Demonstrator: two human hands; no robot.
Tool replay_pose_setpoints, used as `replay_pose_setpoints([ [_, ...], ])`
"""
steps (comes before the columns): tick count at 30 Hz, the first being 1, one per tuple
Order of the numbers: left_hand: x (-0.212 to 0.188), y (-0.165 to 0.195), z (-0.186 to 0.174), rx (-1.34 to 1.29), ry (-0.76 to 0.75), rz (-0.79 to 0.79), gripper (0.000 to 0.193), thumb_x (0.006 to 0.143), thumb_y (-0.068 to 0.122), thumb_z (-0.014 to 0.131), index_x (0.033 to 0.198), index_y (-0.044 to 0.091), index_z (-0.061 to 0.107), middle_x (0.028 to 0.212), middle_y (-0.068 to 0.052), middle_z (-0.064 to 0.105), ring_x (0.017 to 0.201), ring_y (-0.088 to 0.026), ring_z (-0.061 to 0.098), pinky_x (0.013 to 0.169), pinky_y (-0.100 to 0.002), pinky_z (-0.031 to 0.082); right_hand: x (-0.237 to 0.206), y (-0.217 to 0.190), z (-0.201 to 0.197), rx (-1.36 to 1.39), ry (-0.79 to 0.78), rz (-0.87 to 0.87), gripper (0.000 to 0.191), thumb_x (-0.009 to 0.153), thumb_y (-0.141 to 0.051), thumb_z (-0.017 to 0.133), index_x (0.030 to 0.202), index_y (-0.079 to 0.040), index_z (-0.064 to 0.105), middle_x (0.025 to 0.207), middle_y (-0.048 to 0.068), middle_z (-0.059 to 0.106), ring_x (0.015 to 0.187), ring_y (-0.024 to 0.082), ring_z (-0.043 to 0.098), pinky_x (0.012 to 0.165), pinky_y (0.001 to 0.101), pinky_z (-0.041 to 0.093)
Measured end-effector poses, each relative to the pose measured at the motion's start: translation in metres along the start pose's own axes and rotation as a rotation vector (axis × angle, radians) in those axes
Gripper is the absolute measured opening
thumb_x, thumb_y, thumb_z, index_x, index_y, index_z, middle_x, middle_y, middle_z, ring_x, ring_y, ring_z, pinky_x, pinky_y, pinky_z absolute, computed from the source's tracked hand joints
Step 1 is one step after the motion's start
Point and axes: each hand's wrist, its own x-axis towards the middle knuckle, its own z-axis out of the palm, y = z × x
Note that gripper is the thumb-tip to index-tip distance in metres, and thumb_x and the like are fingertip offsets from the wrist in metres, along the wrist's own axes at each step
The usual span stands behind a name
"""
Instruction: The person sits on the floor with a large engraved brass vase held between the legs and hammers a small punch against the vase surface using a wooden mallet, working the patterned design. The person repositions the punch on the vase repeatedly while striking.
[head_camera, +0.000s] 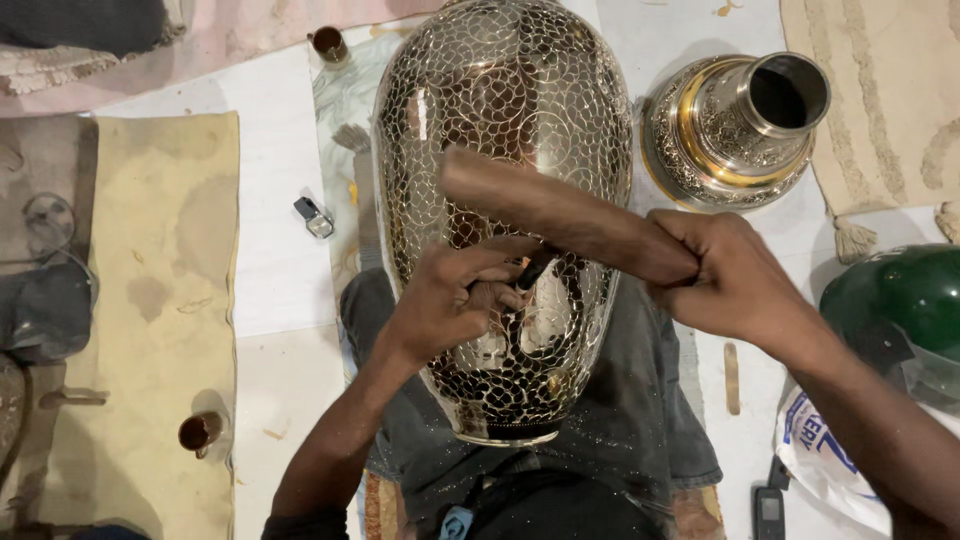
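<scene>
A large shiny metal vase (500, 110), engraved all over with a circular scale pattern, lies across my lap. My left hand (455, 295) rests on its middle and pinches a small dark chisel (533, 270) with the tip against the metal. My right hand (725, 270) grips the handle end of a thick wooden mallet (555, 210), which stretches leftward above the chisel. The mallet looks slightly blurred.
A second silver-and-gold vase (735, 125) stands at the upper right. A green glossy object (900, 300) sits at the right edge over a white bag (825, 455). Small brown cups (328, 43) (200, 432), a lighter (314, 216), a phone (768, 510) and a yellow cloth (150, 300) lie around.
</scene>
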Motion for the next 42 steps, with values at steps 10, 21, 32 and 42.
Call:
replay_pose_setpoints([
  [10,0.003,0.004,-0.004,-0.151,-0.055,-0.136,0.072,0.064,0.011,0.051,0.133,-0.004,0.063,0.104,-0.028,0.07,0.091,-0.031,0.081,0.071,-0.031,0.067,-0.001,0.001,0.004,-0.096,0.108,-0.094,0.026,0.066,-0.007,0.076,0.089,-0.005,0.065,0.069,0.012,0.06,0.065,0.032,0.06,0.059,0.0402,0.041],
  [21,0.007,-0.002,-0.008,-0.093,-0.087,-0.058,0.063,0.068,0.007,0.05,0.13,0.0,0.065,0.111,-0.032,0.075,0.087,-0.029,0.083,0.055,-0.026,0.064,-0.006,0.014,0.015,0.286,0.113,-0.128,0.018,0.07,-0.004,0.071,0.086,-0.002,0.062,0.068,0.007,0.056,0.06,0.013,0.049,0.057,0.032,0.039],
  [32,0.005,-0.014,-0.008,-0.048,-0.121,-0.042,0.063,0.07,0.006,0.048,0.129,0.001,0.067,0.118,-0.029,0.073,0.089,-0.027,0.082,0.058,-0.026,0.064,-0.009,0.02,0.023,0.392,0.115,-0.152,0.016,0.068,-0.005,0.068,0.083,-0.002,0.063,0.065,0.004,0.058,0.062,0.01,0.052,0.054,0.0305,0.041],
  [42,0.011,-0.012,-0.012,-0.098,-0.166,-0.025,0.071,0.066,0.009,0.048,0.135,0.0,0.062,0.116,-0.025,0.074,0.089,-0.028,0.081,0.067,-0.029,0.071,-0.022,0.012,0.023,-0.022,0.174,-0.059,0.023,0.064,-0.006,0.07,0.085,-0.002,0.063,0.061,0.012,0.063,0.055,0.024,0.059,0.054,0.0381,0.044],
])
